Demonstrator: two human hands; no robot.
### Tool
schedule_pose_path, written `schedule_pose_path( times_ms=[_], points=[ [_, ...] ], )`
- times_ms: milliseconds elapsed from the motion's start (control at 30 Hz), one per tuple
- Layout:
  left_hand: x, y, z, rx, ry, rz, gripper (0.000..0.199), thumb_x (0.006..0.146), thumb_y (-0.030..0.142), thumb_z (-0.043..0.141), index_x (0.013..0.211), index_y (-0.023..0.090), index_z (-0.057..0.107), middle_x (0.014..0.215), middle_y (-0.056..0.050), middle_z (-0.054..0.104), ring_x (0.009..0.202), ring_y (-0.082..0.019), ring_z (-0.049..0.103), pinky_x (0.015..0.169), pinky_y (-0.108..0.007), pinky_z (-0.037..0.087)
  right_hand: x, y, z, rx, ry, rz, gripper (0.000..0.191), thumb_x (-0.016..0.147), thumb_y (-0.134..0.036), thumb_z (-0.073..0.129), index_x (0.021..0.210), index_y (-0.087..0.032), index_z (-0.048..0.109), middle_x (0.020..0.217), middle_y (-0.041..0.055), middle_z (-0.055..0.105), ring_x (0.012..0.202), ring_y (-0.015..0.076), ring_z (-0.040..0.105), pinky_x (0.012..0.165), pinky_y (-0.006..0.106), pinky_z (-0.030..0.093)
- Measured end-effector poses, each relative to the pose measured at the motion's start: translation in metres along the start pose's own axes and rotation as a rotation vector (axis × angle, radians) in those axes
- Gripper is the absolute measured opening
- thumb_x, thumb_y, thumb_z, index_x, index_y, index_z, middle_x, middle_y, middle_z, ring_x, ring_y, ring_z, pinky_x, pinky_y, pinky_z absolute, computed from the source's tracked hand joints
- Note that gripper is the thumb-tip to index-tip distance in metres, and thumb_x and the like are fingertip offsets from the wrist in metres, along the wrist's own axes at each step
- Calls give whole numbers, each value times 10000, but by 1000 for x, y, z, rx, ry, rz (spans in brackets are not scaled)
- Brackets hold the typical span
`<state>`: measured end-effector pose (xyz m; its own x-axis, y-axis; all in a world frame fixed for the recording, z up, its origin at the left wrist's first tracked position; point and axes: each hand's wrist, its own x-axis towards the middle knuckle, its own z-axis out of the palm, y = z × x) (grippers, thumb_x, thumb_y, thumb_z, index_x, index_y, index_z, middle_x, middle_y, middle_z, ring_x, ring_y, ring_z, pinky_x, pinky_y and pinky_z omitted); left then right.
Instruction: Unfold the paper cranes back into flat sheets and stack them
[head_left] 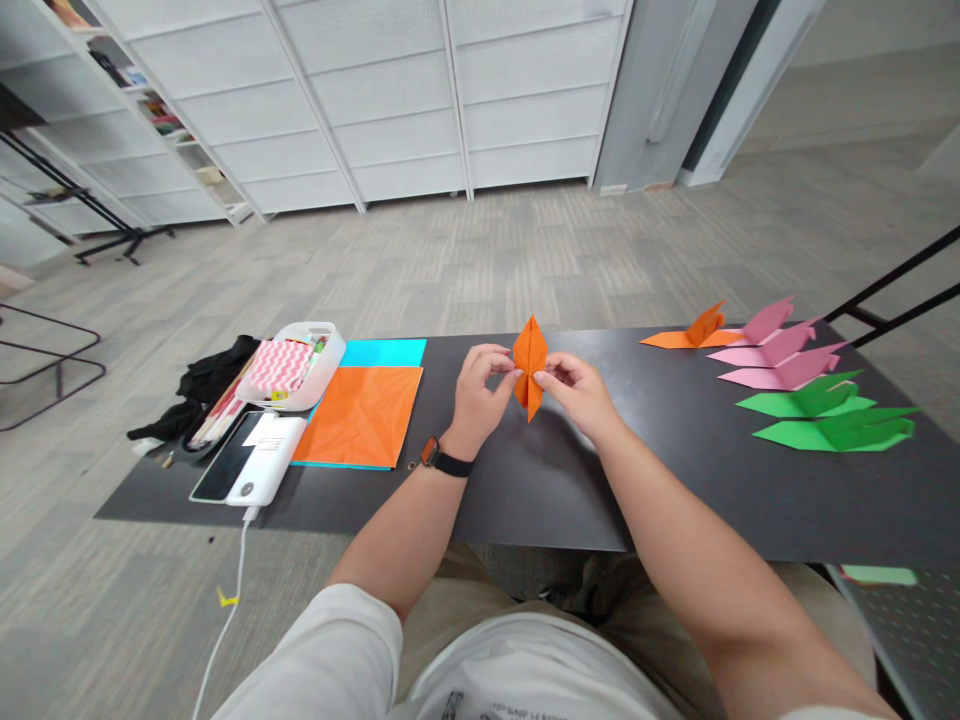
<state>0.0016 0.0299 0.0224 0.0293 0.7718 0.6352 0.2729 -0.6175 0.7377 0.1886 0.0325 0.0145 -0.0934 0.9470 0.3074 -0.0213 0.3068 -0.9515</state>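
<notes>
An orange folded paper [531,350], shaped like a tall narrow diamond with a crease down its middle, is held upright above the dark table [495,510]. My left hand [484,390] pinches its left edge between thumb and fingers. On the opposite edge, my right hand [576,392] grips it the same way, thumb on the near face. The fingertips behind the paper are partly hidden. To the left lies a stack of orange paper sheets [364,420], with blue sheets [386,352] showing beneath it.
Several folded paper figures stand at the right: an orange one [690,330], pink ones [784,368] and green ones [836,430]. At the left are a white basket [330,350], a white power bank [266,465] with a cable [238,580], a phone [229,460] and black cloth [214,370].
</notes>
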Motion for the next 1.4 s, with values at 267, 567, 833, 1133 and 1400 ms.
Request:
schedule_pose_path(
  times_ms=[267, 567, 833, 1133, 1400],
  points=[
    [1, 5, 0, 11, -93, -1, 227, 929, 371, 810, 1047, 201, 717, 1004, -54, 749, 913, -171, 726, 878, -335, 614, -1, -8, -2, 131, -65, 58, 358, 815, -598, 856, 914, -281, 722, 860, -6, 718, 788, 182, 638, 781, 331, 555],
    [1, -1, 0, -180, -169, -135, 221, 916, 348, 817, 1062, 190, 767, 1033, -76, 803, 934, -184, 767, 920, -362, 625, -1, -11, -4, 235, -120, 106, 369, 803, -584, 883, 846, -275, 685, 873, -13, 698, 841, 191, 640, 855, 339, 538],
    [1, -7, -2, -224, -198, -145, 232, 942, 378, 794, 1079, 191, 772, 1048, -78, 802, 961, -187, 760, 930, -360, 620, 0, -16, -8, 278, -118, 130, 395, 778, -598, 885, 854, -274, 671, 953, 4, 744, 907, 215, 680, 902, 370, 551],
    [0, 3, -2, 20, -48, 84, 204, 952, 331, 787, 1076, 203, 688, 1019, -47, 730, 860, -147, 715, 841, -319, 604, -1, -12, -6, 259, -102, 122, 400, 779, -608, 886, 856, -273, 681, 930, 3, 747, 866, 201, 676, 856, 354, 564],
    [1, 12, -8, 262, -89, 251, 194, 988, 358, 750, 1115, 213, 731, 1040, -68, 772, 976, -201, 716, 908, -384, 591, -3, -13, -3, 177, -36, 13, 346, 813, -588, 875, 898, -291, 719, 841, -10, 707, 756, 174, 619, 763, 327, 550]
  ],
)
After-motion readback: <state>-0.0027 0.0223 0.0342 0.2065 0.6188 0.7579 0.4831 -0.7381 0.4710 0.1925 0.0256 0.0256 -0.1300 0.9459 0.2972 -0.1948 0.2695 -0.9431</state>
